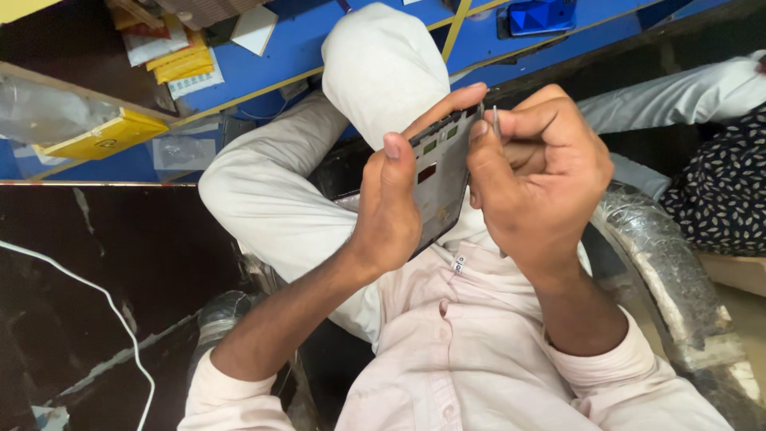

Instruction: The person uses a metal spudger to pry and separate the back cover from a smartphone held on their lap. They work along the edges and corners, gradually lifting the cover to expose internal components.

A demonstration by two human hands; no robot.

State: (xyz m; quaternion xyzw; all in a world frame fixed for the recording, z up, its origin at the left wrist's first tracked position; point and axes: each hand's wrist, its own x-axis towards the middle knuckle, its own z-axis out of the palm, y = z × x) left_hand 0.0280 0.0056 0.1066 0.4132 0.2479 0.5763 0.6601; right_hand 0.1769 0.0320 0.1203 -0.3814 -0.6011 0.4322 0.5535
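Observation:
My left hand [391, 203] grips an opened dark phone body [440, 172], thumb on its near edge and fingers curled over its top. The phone's inner frame faces me, with small green and red parts showing. My right hand [535, 172] presses against the phone's right edge and pinches a thin metal tool [495, 121] between thumb and forefinger, its tip sticking up beside the phone's top corner. Both hands hover over my lap, above my crossed legs in light trousers.
A blue counter [303, 48] runs across the top with yellow packets [108, 136], papers and a blue phone cover [541, 16]. A white cable [96, 291] crosses the dark floor at left. The chair's wrapped armrest [666, 263] curves at right, beside another person's patterned clothing [730, 183].

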